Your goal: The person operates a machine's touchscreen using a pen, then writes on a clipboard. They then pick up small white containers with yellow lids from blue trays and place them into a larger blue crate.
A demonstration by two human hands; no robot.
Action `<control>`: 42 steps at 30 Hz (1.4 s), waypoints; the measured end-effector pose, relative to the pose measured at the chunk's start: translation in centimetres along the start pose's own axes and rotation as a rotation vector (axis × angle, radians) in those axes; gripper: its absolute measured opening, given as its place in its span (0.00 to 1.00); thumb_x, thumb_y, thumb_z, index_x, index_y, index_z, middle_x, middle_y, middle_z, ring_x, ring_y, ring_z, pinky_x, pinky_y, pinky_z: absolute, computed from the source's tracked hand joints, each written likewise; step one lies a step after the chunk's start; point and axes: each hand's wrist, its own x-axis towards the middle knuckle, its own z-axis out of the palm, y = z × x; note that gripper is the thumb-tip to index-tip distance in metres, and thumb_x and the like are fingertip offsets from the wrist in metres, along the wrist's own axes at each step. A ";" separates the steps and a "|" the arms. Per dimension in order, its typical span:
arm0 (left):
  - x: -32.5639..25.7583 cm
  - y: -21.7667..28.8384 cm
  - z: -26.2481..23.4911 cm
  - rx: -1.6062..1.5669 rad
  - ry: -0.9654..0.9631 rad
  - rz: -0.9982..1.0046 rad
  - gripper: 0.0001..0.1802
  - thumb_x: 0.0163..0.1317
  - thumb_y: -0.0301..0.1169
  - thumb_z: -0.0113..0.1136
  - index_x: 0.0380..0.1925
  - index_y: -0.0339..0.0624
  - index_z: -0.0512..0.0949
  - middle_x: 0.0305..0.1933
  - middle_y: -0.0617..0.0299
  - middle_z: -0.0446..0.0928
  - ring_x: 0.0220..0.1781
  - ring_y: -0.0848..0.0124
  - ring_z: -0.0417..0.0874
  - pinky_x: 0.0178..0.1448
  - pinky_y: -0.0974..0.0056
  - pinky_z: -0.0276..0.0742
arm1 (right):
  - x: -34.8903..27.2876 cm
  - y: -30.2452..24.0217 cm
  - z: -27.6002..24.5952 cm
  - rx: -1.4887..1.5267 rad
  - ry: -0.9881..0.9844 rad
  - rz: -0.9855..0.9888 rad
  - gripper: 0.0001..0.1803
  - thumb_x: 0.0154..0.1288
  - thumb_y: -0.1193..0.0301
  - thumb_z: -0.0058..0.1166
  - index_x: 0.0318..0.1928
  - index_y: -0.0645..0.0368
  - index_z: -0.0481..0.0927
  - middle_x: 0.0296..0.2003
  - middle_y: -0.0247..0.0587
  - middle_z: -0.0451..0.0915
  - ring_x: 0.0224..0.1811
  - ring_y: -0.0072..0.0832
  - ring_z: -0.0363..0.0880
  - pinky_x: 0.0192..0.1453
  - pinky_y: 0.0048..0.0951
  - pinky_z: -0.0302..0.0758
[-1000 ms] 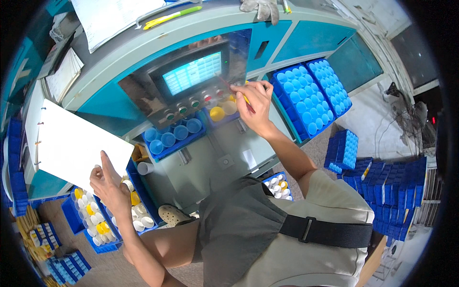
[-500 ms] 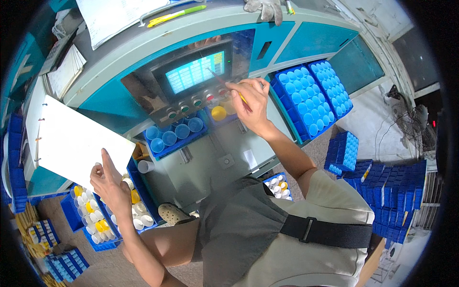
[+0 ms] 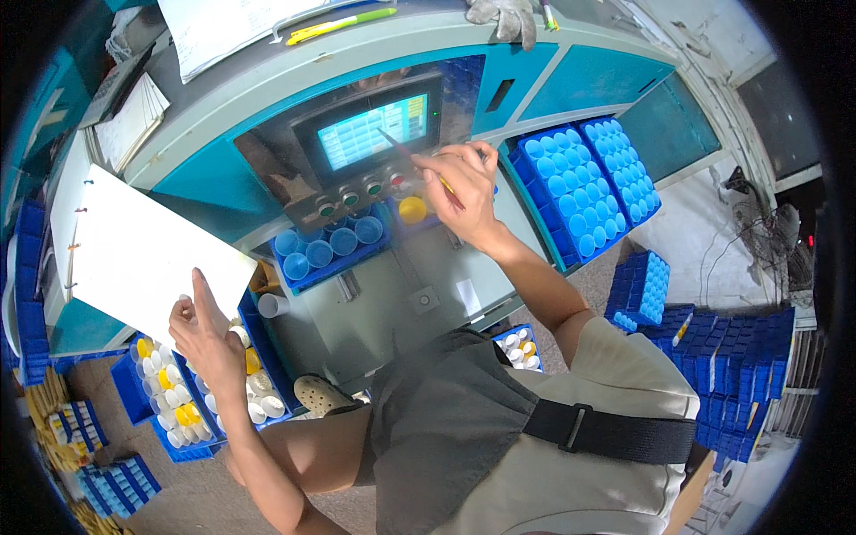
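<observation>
My right hand (image 3: 459,192) is closed around a slim pen-like stick (image 3: 399,145), dark and reddish at its pointed end and yellowish near my palm. The point is over the lit touchscreen (image 3: 374,132) of the machine; whether it touches the glass I cannot tell. My left hand (image 3: 207,341) lies at the lower edge of a white ring-bound notebook (image 3: 143,254). Its index finger stretches out along the bright page, while the other fingers curl loosely with nothing visible in them. Writing on the page is washed out.
Below the screen are round push buttons (image 3: 349,198) and a blue tray of blue cups (image 3: 343,241). Blue crates of blue cups (image 3: 575,192) stand at the right. Crates of white and yellow cups (image 3: 259,392) are at lower left. Stacked blue crates (image 3: 736,366) stand far right.
The view has shifted slightly. My right hand has moved a little leftward against the screen, taking the stick's point with it. My left index finger still rests along the page.
</observation>
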 end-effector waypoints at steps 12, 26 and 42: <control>0.1 0.2 -0.1 -0.022 -0.011 -0.012 0.62 0.45 0.06 0.67 0.79 0.71 0.64 0.65 0.48 0.69 0.66 0.51 0.72 0.69 0.45 0.79 | -0.6 -0.9 1.3 -0.013 -0.029 -0.053 0.10 0.62 0.72 0.66 0.45 0.53 0.89 0.33 0.29 0.85 0.44 0.28 0.82 0.61 0.46 0.63; -0.1 0.1 -0.1 -0.043 0.027 0.005 0.61 0.45 0.05 0.64 0.78 0.72 0.65 0.66 0.48 0.70 0.65 0.53 0.74 0.66 0.49 0.83 | -1.8 -0.6 0.9 -0.058 -0.043 -0.013 0.10 0.62 0.73 0.67 0.44 0.54 0.89 0.33 0.30 0.86 0.43 0.29 0.82 0.59 0.44 0.64; -0.6 -0.4 -2.0 -0.240 0.052 0.030 0.39 0.46 0.10 0.60 0.63 0.40 0.75 0.66 0.43 0.74 0.65 0.43 0.77 0.68 0.50 0.76 | -1.3 -2.6 2.1 0.118 -0.133 -0.061 0.12 0.61 0.77 0.65 0.46 0.57 0.90 0.37 0.36 0.89 0.46 0.32 0.84 0.64 0.41 0.63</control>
